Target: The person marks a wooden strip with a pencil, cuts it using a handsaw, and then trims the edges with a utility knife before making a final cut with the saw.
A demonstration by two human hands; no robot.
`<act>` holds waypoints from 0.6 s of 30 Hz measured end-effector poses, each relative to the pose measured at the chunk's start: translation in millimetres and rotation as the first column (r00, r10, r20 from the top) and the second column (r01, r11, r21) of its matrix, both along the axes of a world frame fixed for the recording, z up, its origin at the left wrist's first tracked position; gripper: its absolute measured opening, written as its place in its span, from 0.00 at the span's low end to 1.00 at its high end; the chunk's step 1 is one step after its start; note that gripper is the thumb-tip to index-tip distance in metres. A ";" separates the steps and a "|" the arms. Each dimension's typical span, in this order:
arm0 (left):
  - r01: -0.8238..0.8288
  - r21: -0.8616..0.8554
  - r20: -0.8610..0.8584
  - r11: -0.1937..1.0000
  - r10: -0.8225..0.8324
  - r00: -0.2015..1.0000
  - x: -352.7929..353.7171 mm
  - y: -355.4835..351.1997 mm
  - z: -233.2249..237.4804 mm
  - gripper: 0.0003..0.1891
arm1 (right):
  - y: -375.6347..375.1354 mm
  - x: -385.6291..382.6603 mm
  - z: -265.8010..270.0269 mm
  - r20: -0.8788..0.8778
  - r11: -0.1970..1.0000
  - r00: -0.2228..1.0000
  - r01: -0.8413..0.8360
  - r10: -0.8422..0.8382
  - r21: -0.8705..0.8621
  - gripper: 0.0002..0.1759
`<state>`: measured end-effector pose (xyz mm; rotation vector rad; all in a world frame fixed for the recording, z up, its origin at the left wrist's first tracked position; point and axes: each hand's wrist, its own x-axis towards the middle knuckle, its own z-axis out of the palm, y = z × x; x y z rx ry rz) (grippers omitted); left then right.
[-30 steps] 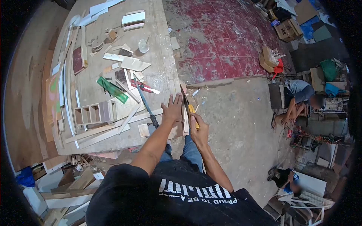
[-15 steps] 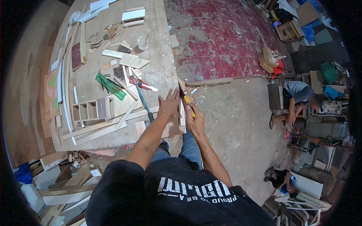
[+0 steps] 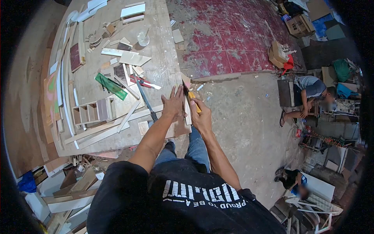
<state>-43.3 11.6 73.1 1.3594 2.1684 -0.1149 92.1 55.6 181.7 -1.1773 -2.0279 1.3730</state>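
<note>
My left hand [image 3: 173,103] lies spread and flat, pressing on a wooden board at the table's right edge. Close beside it on the right, my right hand [image 3: 201,115] is wrapped round the yellow handle [image 3: 193,102] of a saw. The dark blade [image 3: 186,89] points up and away along the board's edge, partly hidden by my hands. Left of my left hand, a long dark tool [image 3: 145,97] and a red-handled tool [image 3: 145,82] rest on the table [image 3: 163,35]. A small compartmented wooden box [image 3: 92,111] and a green piece [image 3: 111,86] lie farther left.
Wood strips and offcuts [image 3: 134,59] are strewn over the table, with a clear cup [image 3: 143,38] near its back. Scrap wood [image 3: 74,191] is piled at lower left. Two other people sit at the right, one [image 3: 309,87] above the other [image 3: 294,179]. Cardboard boxes [image 3: 300,25] stand at upper right.
The view has shifted slightly, so the table items appear a little farther left and up. My right hand still grips the saw, and my left hand stays spread on the board.
</note>
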 end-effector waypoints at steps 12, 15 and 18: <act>-0.044 -0.020 0.005 0.999 0.044 0.999 3.5 2.8 -8.2 0.74 | -20.3 10.8 -5.2 -0.018 0.996 1.000 0.013 -0.011 0.085 0.18; -0.072 -0.022 0.010 0.997 0.072 0.997 -2.8 9.4 -0.3 0.73 | -37.6 27.1 33.2 0.032 0.998 0.999 0.028 -0.031 0.063 0.17; -0.057 -0.013 0.052 0.998 0.058 0.997 -1.6 4.6 13.2 0.71 | -53.2 39.2 71.3 0.078 0.998 0.996 0.030 -0.034 0.053 0.17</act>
